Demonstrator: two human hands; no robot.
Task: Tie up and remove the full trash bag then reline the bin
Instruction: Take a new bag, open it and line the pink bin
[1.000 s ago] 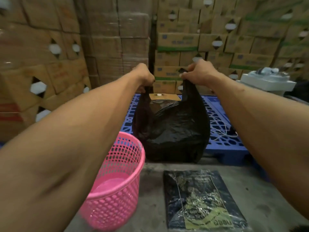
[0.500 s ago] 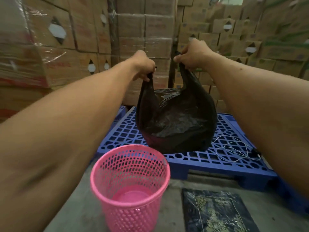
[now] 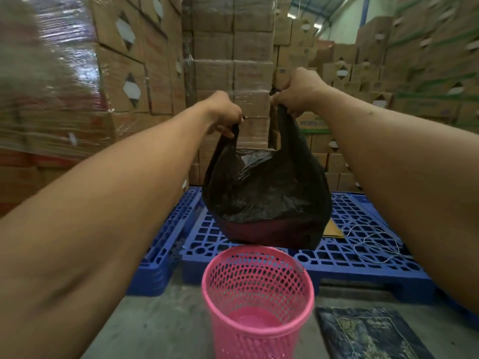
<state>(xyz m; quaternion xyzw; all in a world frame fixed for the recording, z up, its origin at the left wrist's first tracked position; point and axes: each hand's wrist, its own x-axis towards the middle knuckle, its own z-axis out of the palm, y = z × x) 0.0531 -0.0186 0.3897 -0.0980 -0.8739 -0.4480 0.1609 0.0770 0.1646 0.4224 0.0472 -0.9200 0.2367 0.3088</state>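
A full black trash bag [image 3: 267, 198] hangs in front of me, its bottom over the blue pallet. My left hand [image 3: 225, 114] is closed on the bag's left handle. My right hand [image 3: 298, 92] grips the right handle, a little higher. The bag's mouth gapes between the two handles. Below and nearer to me the pink mesh bin [image 3: 258, 301] stands upright on the concrete floor with no liner and nothing inside. A flat pack of dark bags [image 3: 373, 332] lies on the floor to the right of the bin.
A blue plastic pallet [image 3: 344, 257] lies behind the bin with a white cord [image 3: 375, 242] and a piece of cardboard [image 3: 333, 230] on it. Stacked cardboard boxes [image 3: 233, 73] wall in the back and both sides. Grey concrete floor [image 3: 155, 320] surrounds the bin.
The view has swung left and tilted up, so the bin now sits centre frame. Both hands keep hold of the handles and the bag hangs over the pallet behind the bin.
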